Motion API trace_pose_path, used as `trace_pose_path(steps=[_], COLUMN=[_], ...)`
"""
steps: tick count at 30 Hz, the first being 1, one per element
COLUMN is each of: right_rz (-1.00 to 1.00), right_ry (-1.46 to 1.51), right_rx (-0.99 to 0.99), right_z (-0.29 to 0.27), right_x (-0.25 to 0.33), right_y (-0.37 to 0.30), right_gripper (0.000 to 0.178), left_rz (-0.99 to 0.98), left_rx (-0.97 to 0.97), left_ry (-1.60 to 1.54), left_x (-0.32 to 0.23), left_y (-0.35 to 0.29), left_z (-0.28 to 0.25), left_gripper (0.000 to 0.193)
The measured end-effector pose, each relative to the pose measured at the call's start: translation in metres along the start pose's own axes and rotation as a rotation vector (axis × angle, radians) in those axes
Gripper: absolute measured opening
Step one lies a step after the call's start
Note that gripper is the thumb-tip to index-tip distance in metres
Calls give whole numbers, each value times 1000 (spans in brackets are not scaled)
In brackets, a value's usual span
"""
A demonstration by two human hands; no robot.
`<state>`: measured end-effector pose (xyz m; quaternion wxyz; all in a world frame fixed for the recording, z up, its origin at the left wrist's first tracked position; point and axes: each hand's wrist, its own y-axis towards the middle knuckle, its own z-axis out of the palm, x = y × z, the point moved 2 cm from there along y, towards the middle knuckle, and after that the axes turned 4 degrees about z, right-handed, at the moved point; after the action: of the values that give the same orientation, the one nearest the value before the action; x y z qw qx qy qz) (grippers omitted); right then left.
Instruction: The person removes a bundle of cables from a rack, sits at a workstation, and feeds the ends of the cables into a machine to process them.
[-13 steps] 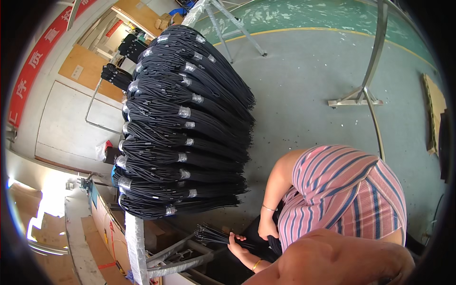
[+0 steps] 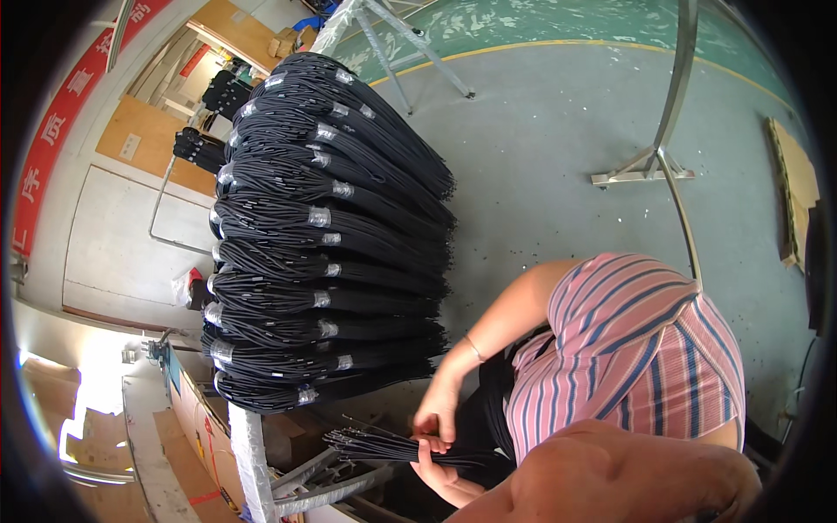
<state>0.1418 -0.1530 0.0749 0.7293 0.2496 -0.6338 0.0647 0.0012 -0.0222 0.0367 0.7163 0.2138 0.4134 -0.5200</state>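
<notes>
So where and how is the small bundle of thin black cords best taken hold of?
Probably around the gathered length of the bundle, where the left hand holds it, coming from the picture's lower side, since the right hand is at the upper side. It is narrower there but splays toward its tips at the picture's left, so gripping those could miss some.

The floor (image 2: 523, 148) is gray, and a yellow line (image 2: 540, 44) splits it from a green part (image 2: 488, 22). Little bits lie on the gray. A red banner (image 2: 65, 105) hangs on the white wall (image 2: 74, 174), near a tan board (image 2: 161, 131). A metal stand (image 2: 681, 70) is on the right, with cardboard (image 2: 795, 192) beyond. Bright light (image 2: 91, 375) shines at the lower left.
</notes>
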Motion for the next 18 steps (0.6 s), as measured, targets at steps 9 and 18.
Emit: trace_pose_path(steps=[9, 18], right_rz=[107, 142], right_ry=[284, 190], right_rx=[-127, -313], right_z=[3, 11], right_x=[31, 31], right_y=[31, 66], right_gripper=[27, 17], left_rz=[300, 227], left_rx=[-184, -741], left_ry=[760, 1655], left_x=[7, 16], left_y=[-37, -191], left_z=[39, 0], left_gripper=[73, 62])
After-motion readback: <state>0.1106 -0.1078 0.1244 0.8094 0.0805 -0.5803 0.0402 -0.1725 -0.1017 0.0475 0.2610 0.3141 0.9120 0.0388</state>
